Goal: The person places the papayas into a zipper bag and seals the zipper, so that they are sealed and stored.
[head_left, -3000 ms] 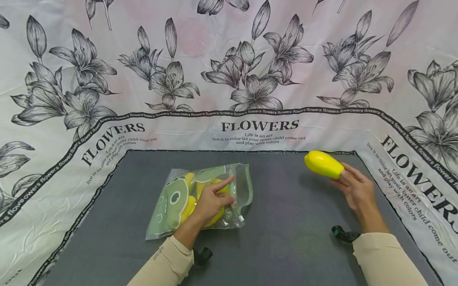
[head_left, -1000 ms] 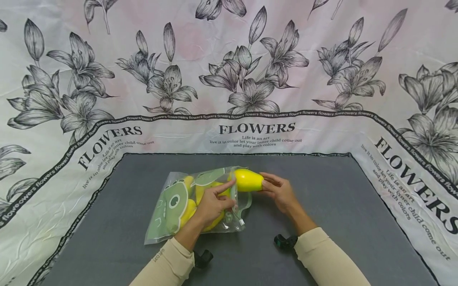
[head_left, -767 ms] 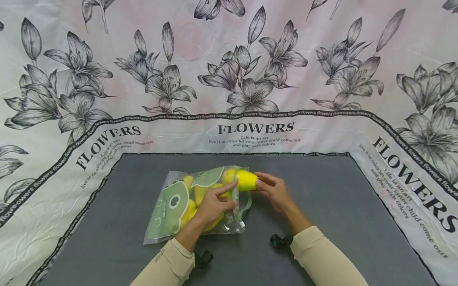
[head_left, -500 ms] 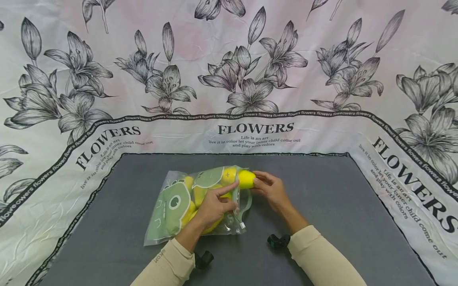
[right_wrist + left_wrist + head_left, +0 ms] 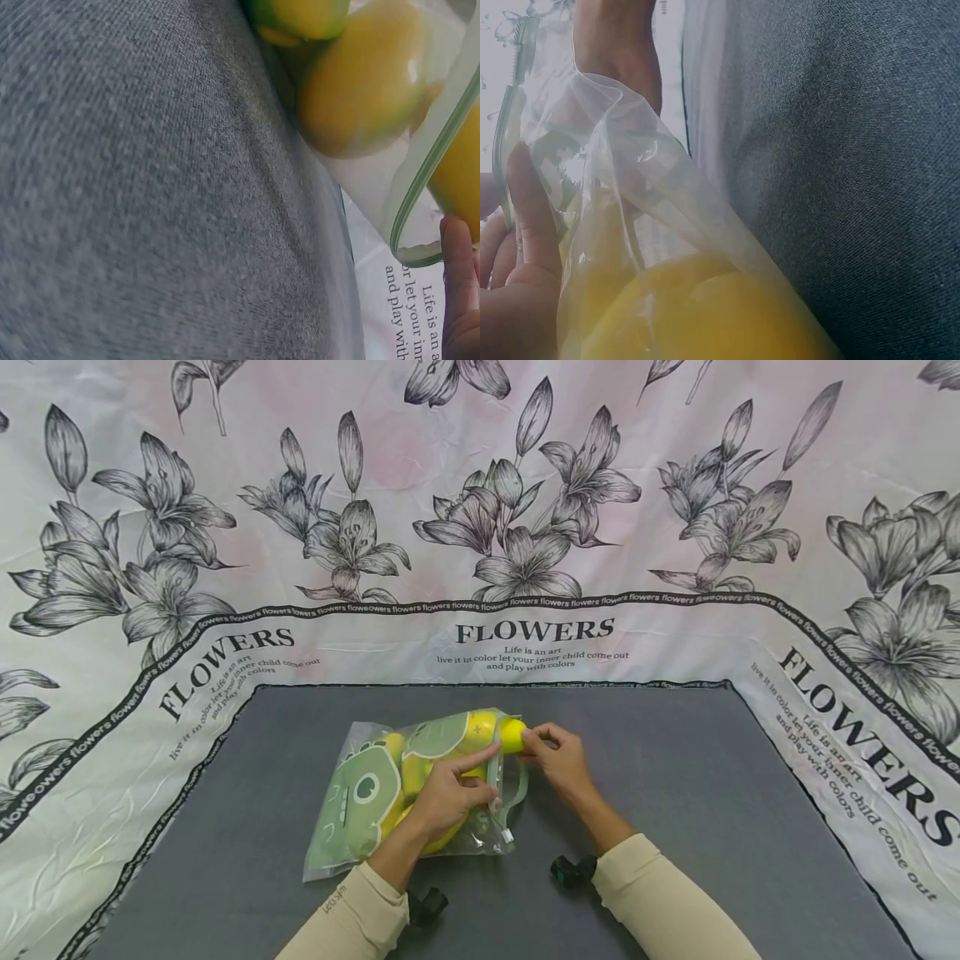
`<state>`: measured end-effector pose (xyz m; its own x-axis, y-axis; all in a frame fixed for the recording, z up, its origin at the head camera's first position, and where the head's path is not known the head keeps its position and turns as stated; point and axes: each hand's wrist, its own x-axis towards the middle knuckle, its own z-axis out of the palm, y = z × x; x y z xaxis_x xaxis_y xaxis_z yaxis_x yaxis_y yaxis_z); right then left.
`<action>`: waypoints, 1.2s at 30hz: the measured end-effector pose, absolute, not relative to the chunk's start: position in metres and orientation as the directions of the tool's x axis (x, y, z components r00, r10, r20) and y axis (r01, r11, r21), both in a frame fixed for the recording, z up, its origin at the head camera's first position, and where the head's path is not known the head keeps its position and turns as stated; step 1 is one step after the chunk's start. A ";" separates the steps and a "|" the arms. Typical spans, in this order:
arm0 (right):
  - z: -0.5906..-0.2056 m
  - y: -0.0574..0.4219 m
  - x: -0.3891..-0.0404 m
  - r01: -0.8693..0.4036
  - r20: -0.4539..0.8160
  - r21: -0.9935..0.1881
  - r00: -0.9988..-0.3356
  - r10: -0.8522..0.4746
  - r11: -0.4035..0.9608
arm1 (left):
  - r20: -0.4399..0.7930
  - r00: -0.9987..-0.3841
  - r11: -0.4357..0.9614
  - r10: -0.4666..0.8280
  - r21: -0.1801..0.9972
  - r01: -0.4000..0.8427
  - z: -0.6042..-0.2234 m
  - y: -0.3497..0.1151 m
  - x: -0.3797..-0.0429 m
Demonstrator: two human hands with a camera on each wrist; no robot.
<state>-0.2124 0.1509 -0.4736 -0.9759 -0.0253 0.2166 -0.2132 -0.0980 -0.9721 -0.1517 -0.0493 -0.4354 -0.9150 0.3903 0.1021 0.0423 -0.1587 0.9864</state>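
Observation:
A clear zip bag (image 5: 330, 827) with a green cartoon animal print lies on the dark cloth, several yellow fruit-like things (image 5: 367, 82) inside it. My left hand (image 5: 441, 793) holds the bag at its mouth, index finger stretched along the edge. A glossy yellow toy fruit (image 5: 513, 735) lies mostly within the mouth, its blunt end sticking out to the right. My right hand (image 5: 562, 764) holds that end between thumb and fingers. In the right wrist view, one fingertip (image 5: 454, 232) touches the fruit beside the green bag rim (image 5: 424, 176).
A dark grey cloth (image 5: 660, 760) covers the table. White flower-printed fabric (image 5: 540, 643) borders it at the back and sides. A small white zip slider (image 5: 507, 837) sits at the near corner of the bag's mouth. Black wrist cameras (image 5: 573, 871) are worn on both wrists.
My right hand has brought the yellow toy fruit leftward from the right side and slid most of it into the bag. My left hand has stayed at the bag's mouth.

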 end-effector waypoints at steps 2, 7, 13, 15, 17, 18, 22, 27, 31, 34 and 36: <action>-0.474 0.150 -0.212 -0.210 0.214 -0.974 -0.976 -0.033 -0.080 | 0.100 -0.915 -0.164 0.391 0.986 0.037 -0.435 -0.050 -0.151; -0.474 0.148 -0.211 -0.217 0.220 -0.974 -0.974 -0.047 -0.062 | 0.107 -0.910 -0.171 0.400 0.985 0.040 -0.434 -0.051 -0.152; -0.471 0.146 -0.210 -0.205 0.208 -0.977 -0.975 -0.074 -0.051 | 0.113 -0.904 -0.164 0.412 0.985 0.049 -0.435 -0.051 -0.154; -0.468 0.146 -0.210 -0.185 0.189 -0.981 -0.978 -0.088 -0.053 | 0.115 -0.903 -0.153 0.414 0.987 0.056 -0.435 -0.052 -0.154; -0.465 0.146 -0.210 -0.170 0.175 -0.984 -0.978 -0.114 -0.052 | 0.114 -0.900 -0.144 0.420 0.988 0.058 -0.435 -0.052 -0.155; -0.463 0.146 -0.209 -0.169 0.174 -0.984 -0.976 -0.132 -0.049 | 0.113 -0.899 -0.140 0.423 0.988 0.058 -0.435 -0.052 -0.155; -0.452 0.145 -0.203 -0.192 0.188 -0.981 -0.961 -0.202 0.003 | 0.108 -0.891 -0.138 0.441 0.989 0.051 -0.434 -0.053 -0.156; -0.455 0.141 -0.204 -0.204 0.187 -0.978 -0.953 -0.239 0.046 | 0.109 -0.885 -0.130 0.453 0.990 0.055 -0.435 -0.054 -0.157; -0.466 0.139 -0.210 -0.173 0.155 -0.983 -0.960 -0.235 0.058 | 0.102 -0.880 -0.133 0.464 0.990 0.044 -0.436 -0.054 -0.157; -0.468 0.137 -0.210 -0.175 0.149 -0.980 -0.959 -0.240 0.091 | 0.095 -0.875 -0.137 0.474 0.990 0.033 -0.437 -0.054 -0.157; -0.468 0.136 -0.210 -0.184 0.154 -0.978 -0.956 -0.251 0.102 | 0.094 -0.873 -0.136 0.478 0.990 0.032 -0.437 -0.053 -0.157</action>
<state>-0.2100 0.1363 -0.4679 -0.9556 -0.2513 0.1541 -0.1844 0.1017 -0.9776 -0.1574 -0.0533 -0.4372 -0.8731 0.4784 0.0936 0.0315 -0.1361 0.9902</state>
